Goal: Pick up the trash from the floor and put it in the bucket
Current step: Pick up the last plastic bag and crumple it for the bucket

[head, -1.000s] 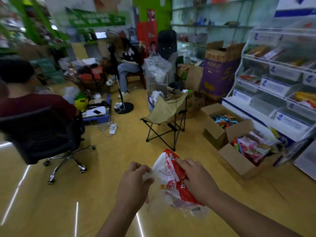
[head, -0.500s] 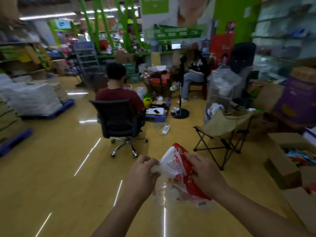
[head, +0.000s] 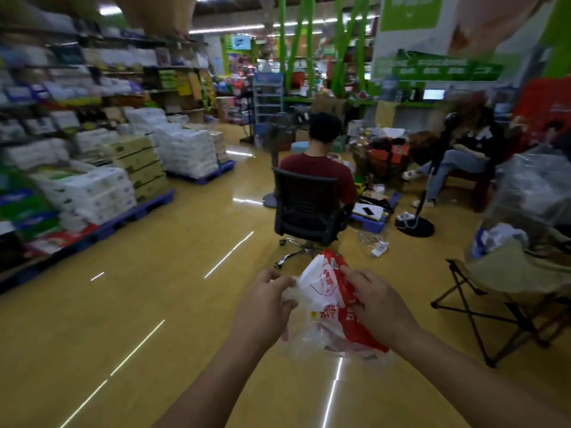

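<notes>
Red-and-white plastic wrapper (head: 332, 301) held up between both hands over the floor: left hand (head: 265, 307) pinching its left edge, right hand (head: 378, 307) gripping the right side, forearms outstretched.

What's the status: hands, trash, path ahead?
Left hand and right hand both gripping the red-and-white crinkled plastic bag, off the floor. No bucket in view. Black mesh office chair, occupied, straight ahead.

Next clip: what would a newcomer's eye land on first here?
Low centre, the left hand and right hand grip a red-and-white bag above the yellow floor. Just beyond, a person in a dark red shirt sits in a black chair, back turned. White packs on blue pallets line the left.
</notes>
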`<state>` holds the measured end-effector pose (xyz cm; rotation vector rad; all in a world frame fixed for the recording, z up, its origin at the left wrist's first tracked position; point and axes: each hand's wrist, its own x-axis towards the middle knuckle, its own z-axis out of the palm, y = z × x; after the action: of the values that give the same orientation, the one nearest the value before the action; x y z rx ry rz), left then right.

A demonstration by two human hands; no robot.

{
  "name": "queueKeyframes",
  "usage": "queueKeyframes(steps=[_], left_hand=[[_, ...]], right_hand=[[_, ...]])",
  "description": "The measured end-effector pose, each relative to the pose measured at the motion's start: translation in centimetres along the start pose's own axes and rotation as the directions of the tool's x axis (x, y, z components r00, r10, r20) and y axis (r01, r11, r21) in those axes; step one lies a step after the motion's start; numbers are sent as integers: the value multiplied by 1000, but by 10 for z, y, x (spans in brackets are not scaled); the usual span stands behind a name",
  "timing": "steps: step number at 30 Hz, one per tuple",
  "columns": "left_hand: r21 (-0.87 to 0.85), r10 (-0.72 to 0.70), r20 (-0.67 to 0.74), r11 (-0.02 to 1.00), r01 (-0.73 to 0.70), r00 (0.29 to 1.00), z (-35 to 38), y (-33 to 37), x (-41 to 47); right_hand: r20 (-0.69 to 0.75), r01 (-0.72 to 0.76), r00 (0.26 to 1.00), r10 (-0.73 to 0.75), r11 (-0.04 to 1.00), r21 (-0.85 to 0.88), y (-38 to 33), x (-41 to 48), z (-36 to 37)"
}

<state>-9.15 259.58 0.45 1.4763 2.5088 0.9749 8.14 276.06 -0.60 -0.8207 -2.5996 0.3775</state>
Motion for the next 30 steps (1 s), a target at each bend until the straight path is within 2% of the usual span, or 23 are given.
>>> queueKeyframes(steps=[12,21,30], left_hand=[[35,-266,-152,961,274,952,-154,-195,-70],[32,-417,-243,899,437,876,-246,-297,-127],[35,-518,-347,826,562,782,-307,-368,-177]], right_hand=[[106,250,959,-262,961,119,-227,71,121],[189,371,891,-413,902,222,-373,105,191],[226,488,798,-559,819,301,-482,119,242]])
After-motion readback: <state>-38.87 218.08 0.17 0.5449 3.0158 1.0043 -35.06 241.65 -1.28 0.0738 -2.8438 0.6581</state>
